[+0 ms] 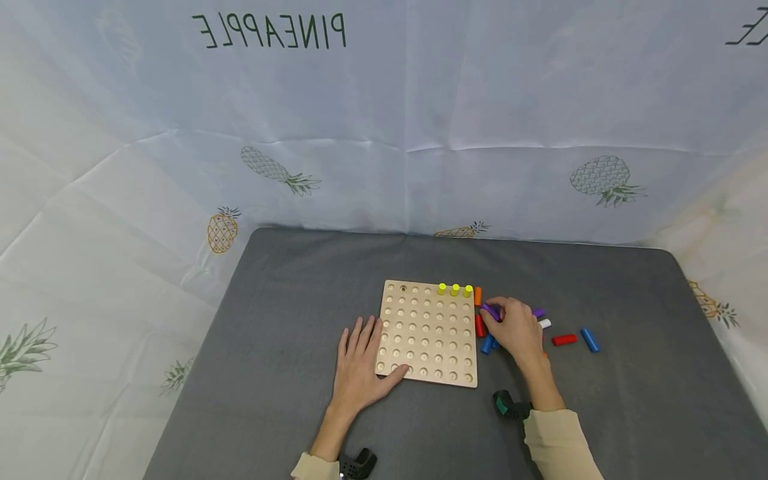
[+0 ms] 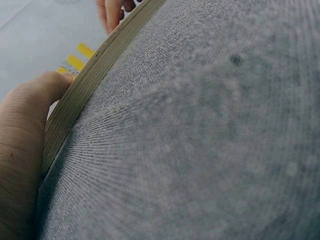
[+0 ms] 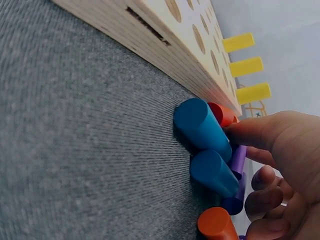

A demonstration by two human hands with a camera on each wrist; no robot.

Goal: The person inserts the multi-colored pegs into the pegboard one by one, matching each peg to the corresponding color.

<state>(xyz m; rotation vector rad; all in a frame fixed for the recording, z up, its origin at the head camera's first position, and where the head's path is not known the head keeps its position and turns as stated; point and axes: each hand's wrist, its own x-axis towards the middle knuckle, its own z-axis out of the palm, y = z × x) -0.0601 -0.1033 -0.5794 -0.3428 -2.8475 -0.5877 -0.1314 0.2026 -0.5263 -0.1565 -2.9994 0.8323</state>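
A square wooden pegboard (image 1: pixel 427 333) with rows of round holes lies on the grey table. Three yellow pegs (image 1: pixel 455 290) stand upright in its far row, towards the right corner. My left hand (image 1: pixel 358 373) rests at the board's near left corner, fingers extended along the left side and thumb on the near edge. Just right of the board, my right hand (image 1: pixel 517 331) pinches a purple peg (image 1: pixel 491 311) between thumb and fingers. Close around that hand lie blue pegs (image 3: pixel 202 122), a red peg (image 1: pixel 480 326) and an orange peg (image 3: pixel 216 223); the hand partly covers the pile.
Farther right lie a loose red peg (image 1: pixel 564 340) and a blue peg (image 1: pixel 590 340). A white peg (image 1: pixel 545 324) and another purple peg (image 1: pixel 538 312) show beside the right hand. A second orange peg (image 1: pixel 478 296) touches the board's right side. Behind the table hangs a pale pineapple-print cloth (image 1: pixel 360 100).
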